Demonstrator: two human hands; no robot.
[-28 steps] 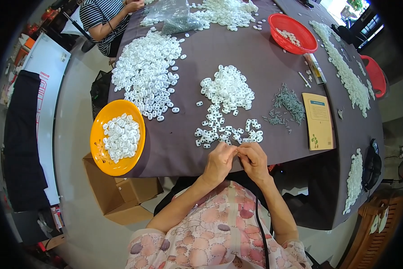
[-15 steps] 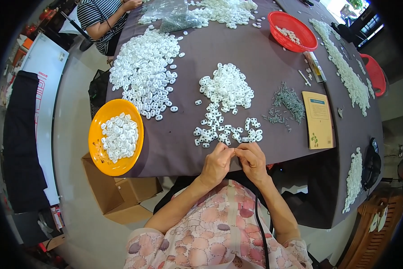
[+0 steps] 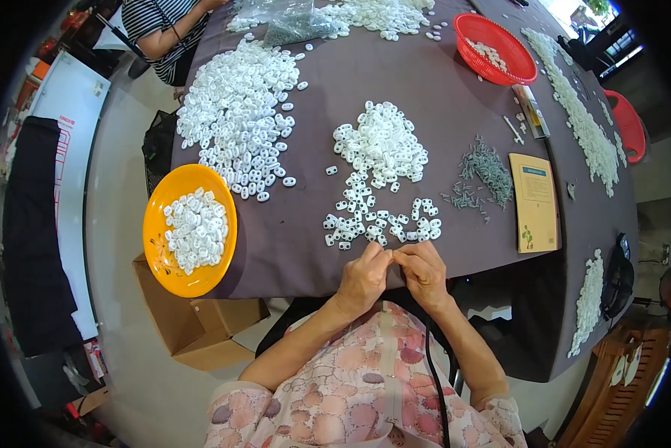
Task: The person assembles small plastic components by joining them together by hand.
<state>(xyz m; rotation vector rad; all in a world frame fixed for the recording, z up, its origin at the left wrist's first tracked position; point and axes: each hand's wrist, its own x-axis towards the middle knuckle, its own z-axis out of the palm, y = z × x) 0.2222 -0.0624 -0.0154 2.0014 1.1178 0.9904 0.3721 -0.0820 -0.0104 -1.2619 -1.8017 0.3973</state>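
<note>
At the near edge of the table my left hand (image 3: 363, 279) and my right hand (image 3: 423, 272) meet, fingertips pinched together. Whatever lies between the fingertips is too small or too hidden to make out. Just beyond them are loose white oval plastic pieces with dark holes (image 3: 350, 224), scattered in small groups. Behind these rises a denser heap of white pieces (image 3: 384, 142). To the right lies a small pile of grey-green screws or pins (image 3: 488, 170), too small to tell which.
An orange plate (image 3: 160, 257) of white pieces stands at the left edge, below a large white heap (image 3: 238, 97). On the right lie a yellow booklet (image 3: 537, 209) and a red basket (image 3: 511, 48). A cardboard box (image 3: 193, 328) sits on the floor. Another person (image 3: 164, 33) sits far left.
The view has shifted slightly. Both hands stay pinched together at the table edge, with little visible movement of the fingers.
</note>
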